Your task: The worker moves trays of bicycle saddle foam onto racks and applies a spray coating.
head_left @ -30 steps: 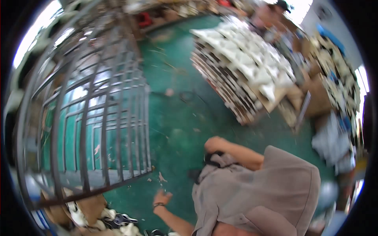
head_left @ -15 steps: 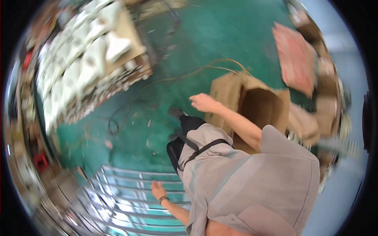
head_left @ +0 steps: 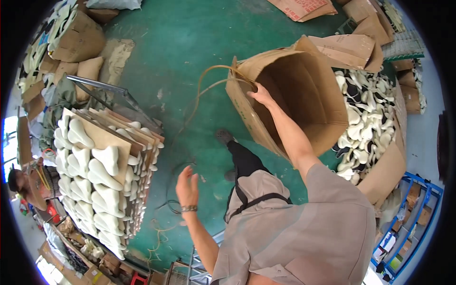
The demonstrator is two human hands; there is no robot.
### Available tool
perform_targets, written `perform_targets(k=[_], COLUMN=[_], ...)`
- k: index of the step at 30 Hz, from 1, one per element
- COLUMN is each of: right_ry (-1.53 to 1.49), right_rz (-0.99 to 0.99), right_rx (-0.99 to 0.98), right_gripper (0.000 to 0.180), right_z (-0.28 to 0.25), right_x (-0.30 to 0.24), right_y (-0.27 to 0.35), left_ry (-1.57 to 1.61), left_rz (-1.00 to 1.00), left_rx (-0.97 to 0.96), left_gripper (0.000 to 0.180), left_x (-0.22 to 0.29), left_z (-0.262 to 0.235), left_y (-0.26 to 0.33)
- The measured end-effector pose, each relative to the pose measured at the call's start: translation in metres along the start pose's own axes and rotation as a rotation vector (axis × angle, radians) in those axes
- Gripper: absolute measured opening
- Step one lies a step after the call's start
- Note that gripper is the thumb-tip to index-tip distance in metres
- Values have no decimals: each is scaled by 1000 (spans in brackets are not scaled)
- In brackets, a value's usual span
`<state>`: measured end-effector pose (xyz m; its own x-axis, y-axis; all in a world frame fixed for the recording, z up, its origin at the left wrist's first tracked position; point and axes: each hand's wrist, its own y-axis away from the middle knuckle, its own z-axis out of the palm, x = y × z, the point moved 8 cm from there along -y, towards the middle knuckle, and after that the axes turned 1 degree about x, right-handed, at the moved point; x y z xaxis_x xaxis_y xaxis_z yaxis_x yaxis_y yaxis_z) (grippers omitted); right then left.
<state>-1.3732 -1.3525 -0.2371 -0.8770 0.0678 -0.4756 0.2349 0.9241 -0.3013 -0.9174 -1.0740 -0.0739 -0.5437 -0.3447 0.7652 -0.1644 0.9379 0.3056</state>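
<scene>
My right arm reaches out to a large open cardboard box [head_left: 327, 95] in front of me on the right. The fingers of my right hand [head_left: 261, 95] are curled at its near left rim, closed where a thin yellow-brown hose [head_left: 195, 102] comes over the cardboard. The hose's end is hidden by the hand and box wall. My left hand [head_left: 187, 189], with a bracelet at its wrist, is held over the floor with fingers apart and nothing in it. To its left stands a stack of boards [head_left: 124, 164] carrying rows of cream-white rounded pieces [head_left: 105, 173].
More white and black pieces [head_left: 363, 123] are heaped right of the box, beside flattened cardboard [head_left: 349, 50]. A grey metal handle [head_left: 107, 89] rises behind the stack. A blue shelf rack [head_left: 408, 223] stands at lower right. Another person [head_left: 35, 185] is at far left.
My view has swung round. My right hand has gone from beside the box to its rim and the hose there. The left hand has risen and come forward from above the metal rails.
</scene>
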Motion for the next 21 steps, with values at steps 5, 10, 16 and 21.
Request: perform_targets(k=[5,10,16,21], right_ry=[-351,-213,-676,-893], right_rz=[75,-270,-229,476], right_rx=[-498,-602,-508,-267], right_gripper=[39,29,39,49], right_z=[39,-117,-320,-354], right_x=[-66,-191,-282,-124], right_y=[26,54,60,121], left_ry=[-47,-470,-280,-103], left_rz=[239,897,770,828], left_rx=[-11,234,-377,-267], left_gripper=[48,59,27,31], left_x=[107,279,307,310], left_z=[17,27,18,-109], left_y=[-50,-82,-16,133])
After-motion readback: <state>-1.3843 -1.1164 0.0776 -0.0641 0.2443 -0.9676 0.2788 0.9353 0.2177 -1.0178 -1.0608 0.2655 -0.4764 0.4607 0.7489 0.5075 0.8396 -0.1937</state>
